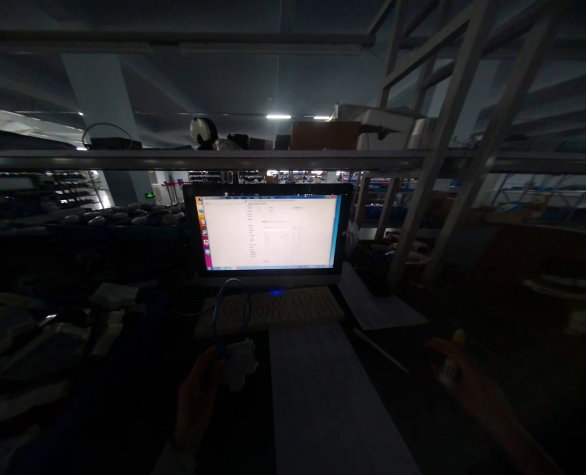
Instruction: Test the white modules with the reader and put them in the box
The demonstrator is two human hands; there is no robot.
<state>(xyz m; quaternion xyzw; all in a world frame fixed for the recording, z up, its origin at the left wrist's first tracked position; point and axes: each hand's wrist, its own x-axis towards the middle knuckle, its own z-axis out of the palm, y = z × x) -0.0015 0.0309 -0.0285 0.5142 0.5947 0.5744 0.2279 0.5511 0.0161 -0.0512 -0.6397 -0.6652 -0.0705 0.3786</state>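
Note:
The scene is very dark. Low in the middle, my left hand (198, 389) is closed on the edge of a small pale plastic part (240, 364). From that part a thin blue cable (233, 281) loops up in front of the keyboard (293, 309). Over on the right, my right hand (463, 379) has its fingers wrapped round a small white bottle (449, 371) with a yellowish top. Between the hands lies a long white sheet of paper (317, 389), with a thin pale stick (381, 349) beside it.
A lit monitor (273, 234) stands behind the keyboard, under a shelf (253, 159) bearing a brown box (325, 136). Another paper (376, 303) lies to its right. Several pale plastic parts (55, 349) are piled at the left. Metal frame posts (438, 145) rise on the right.

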